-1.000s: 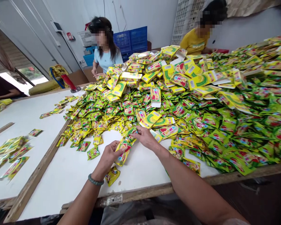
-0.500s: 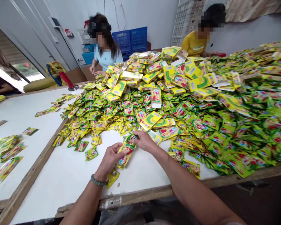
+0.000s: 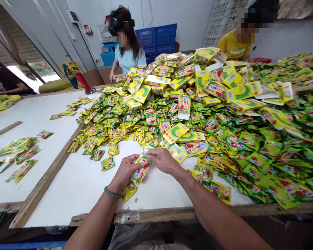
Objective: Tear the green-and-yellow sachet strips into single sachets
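Observation:
My left hand (image 3: pixel 125 172) and my right hand (image 3: pixel 163 160) meet over the white table top (image 3: pixel 80 187), both pinching a small stack of yellow-green sachets (image 3: pixel 141 169). The left hand grips the stack from below, the right from its upper end. One loose sachet (image 3: pixel 128 191) lies under my left wrist. A huge pile of the same sachets (image 3: pixel 224 139) spreads just beyond my hands, with flat yellow cartons (image 3: pixel 176 132) scattered on top.
Two people sit at the far side, one in a light blue top (image 3: pixel 127 59), one in yellow (image 3: pixel 233 45). Blue crates (image 3: pixel 156 36) stand at the back wall. A wooden strip (image 3: pixel 47 177) divides the tables; a few sachets (image 3: pixel 18 152) lie on the left table.
Both hands have drawn back from the pile's edge toward me, carrying the stack of sachets. The camera view shifted slightly.

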The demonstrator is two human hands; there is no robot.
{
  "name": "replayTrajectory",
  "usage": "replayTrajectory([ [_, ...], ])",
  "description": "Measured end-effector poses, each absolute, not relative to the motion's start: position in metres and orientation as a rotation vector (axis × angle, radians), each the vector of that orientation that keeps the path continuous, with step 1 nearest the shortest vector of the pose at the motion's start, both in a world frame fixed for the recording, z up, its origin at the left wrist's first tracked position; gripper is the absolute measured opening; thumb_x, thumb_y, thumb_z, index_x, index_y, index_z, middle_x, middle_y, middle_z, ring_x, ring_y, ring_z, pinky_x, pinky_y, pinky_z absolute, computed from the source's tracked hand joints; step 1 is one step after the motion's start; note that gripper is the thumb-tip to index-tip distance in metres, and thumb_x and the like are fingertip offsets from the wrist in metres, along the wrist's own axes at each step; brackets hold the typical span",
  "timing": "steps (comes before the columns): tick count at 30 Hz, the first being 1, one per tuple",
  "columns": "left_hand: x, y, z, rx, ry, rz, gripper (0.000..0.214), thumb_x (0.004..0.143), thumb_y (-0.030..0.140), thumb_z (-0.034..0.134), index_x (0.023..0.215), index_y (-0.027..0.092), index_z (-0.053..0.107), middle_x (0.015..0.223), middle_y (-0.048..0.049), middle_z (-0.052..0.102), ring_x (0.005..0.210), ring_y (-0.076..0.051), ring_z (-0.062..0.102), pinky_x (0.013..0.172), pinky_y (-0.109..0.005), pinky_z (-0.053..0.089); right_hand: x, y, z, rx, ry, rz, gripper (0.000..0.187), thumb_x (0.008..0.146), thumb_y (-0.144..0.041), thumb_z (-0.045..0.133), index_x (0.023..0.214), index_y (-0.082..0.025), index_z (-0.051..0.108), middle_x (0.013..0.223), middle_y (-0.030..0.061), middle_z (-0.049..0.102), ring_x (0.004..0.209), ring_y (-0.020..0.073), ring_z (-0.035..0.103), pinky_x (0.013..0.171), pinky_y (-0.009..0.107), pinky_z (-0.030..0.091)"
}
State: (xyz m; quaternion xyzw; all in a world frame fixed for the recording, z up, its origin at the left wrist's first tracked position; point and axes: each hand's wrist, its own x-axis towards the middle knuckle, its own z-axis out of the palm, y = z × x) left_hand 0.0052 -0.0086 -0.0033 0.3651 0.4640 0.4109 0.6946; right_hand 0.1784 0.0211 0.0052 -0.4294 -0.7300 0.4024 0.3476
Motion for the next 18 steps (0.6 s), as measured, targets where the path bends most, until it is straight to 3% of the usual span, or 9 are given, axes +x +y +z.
replayTrajectory([
  [4, 0.001, -0.010, -0.005, 0.820, 1.045, 0.941, 0.038, 0.061, 0.023, 0.079, 0.094, 0.012, 0.064, 0.072, -0.0036, 0.071, 0.055, -0.012, 0.062, 0.052, -0.020, 0.047, 0.173, 0.012, 0.008, -1.141, -1.829, 1.136, 0.029, 0.086, -0.027, 0.048, 0.114, -0.022, 0.053, 0.068, -0.0030, 0.066, 0.061, 0.0123, 0.056, 0.060, 0.024, 0.040],
  [8, 0.003, -0.014, -0.007, 0.839, 1.043, 0.951, 0.034, 0.061, 0.025, 0.078, 0.088, 0.012, 0.064, 0.069, -0.0021, 0.069, 0.054, -0.011, 0.060, 0.052, -0.020, 0.046, 0.159, 0.008, 0.004, -1.084, -1.823, 1.207, 0.032, 0.084, -0.027, 0.051, 0.115, -0.022, 0.046, 0.063, -0.0051, 0.063, 0.059, 0.0120, 0.055, 0.060, 0.023, 0.041],
  [11, -0.007, -0.013, 0.002, 0.851, 1.131, 0.942, 0.035, 0.059, 0.029, 0.079, 0.086, 0.012, 0.064, 0.066, -0.0020, 0.068, 0.050, -0.011, 0.058, 0.048, -0.020, 0.044, 0.154, 0.015, -0.005, -1.067, -1.589, 1.214, 0.032, 0.085, -0.031, 0.049, 0.115, -0.023, 0.043, 0.073, -0.0022, 0.066, 0.063, 0.0133, 0.060, 0.064, 0.026, 0.046],
  [14, -0.051, -0.003, 0.030, 0.901, 1.366, 1.014, 0.041, 0.053, 0.031, 0.081, 0.084, 0.010, 0.064, 0.067, -0.0038, 0.068, 0.050, -0.012, 0.058, 0.047, -0.022, 0.044, 0.161, 0.026, -0.013, -1.180, -1.491, 1.039, 0.025, 0.086, -0.031, 0.045, 0.109, -0.022, 0.049, 0.088, 0.0038, 0.068, 0.074, 0.0160, 0.065, 0.072, 0.030, 0.049],
  [16, -0.098, 0.004, 0.054, 0.910, 1.611, 1.268, 0.044, 0.052, 0.032, 0.080, 0.086, 0.009, 0.063, 0.073, -0.0041, 0.068, 0.056, -0.014, 0.059, 0.051, -0.024, 0.047, 0.168, 0.031, -0.017, -1.290, -1.659, 0.872, 0.025, 0.083, -0.023, 0.045, 0.106, -0.021, 0.055, 0.095, 0.0062, 0.068, 0.086, 0.0186, 0.065, 0.080, 0.033, 0.049],
  [18, -0.144, 0.008, 0.076, 0.942, 1.997, 1.613, 0.047, 0.062, 0.038, 0.072, 0.098, 0.010, 0.060, 0.085, -0.0035, 0.067, 0.069, -0.016, 0.060, 0.060, -0.028, 0.049, 0.172, 0.032, -0.022, -1.320, -1.935, 0.713, 0.038, 0.075, -0.013, 0.048, 0.111, -0.020, 0.058, 0.111, 0.0081, 0.065, 0.105, 0.0212, 0.059, 0.093, 0.036, 0.043],
])
